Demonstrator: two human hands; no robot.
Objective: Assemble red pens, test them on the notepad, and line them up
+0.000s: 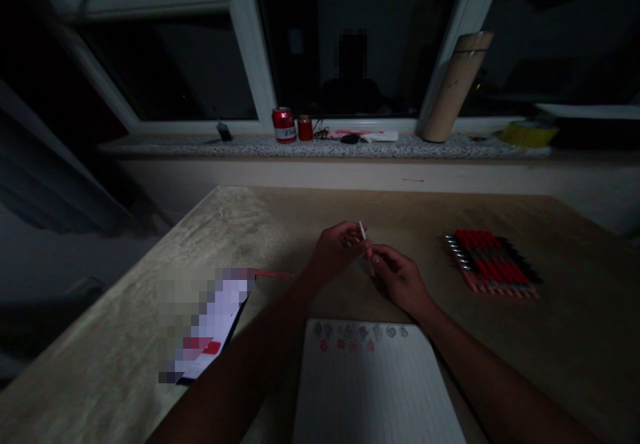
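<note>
1. I see a dim scene: both of my hands meet above the middle of a tan surface [150, 311], under a dark window.
2. My left hand [336, 247] is curled, its fingertips pinching a small white stick [362, 230]. The stick's long axis stands nearly upright, tilted a little, with its upper end pointing toward the far edge of the surface and slightly left.
3. My right hand [395, 277] is also closed narrow, fingertips drawn together just beside the left hand's. They seem to pinch something small and reddish, but it is too dark and small for me to name it.
4. A lined notepad [375, 391] lies at the near edge, between my forearms, with a row of small stamped marks along its top.
5. Toward the right edge lies a row of red pens [493, 263], packed side by side, their long axes running from the far edge toward the near right corner.
6. On the windowsill [200, 145] beyond the far edge stand a red can [283, 125], a small red jar [305, 128] and a leaning cardboard tube [453, 91].
</note>
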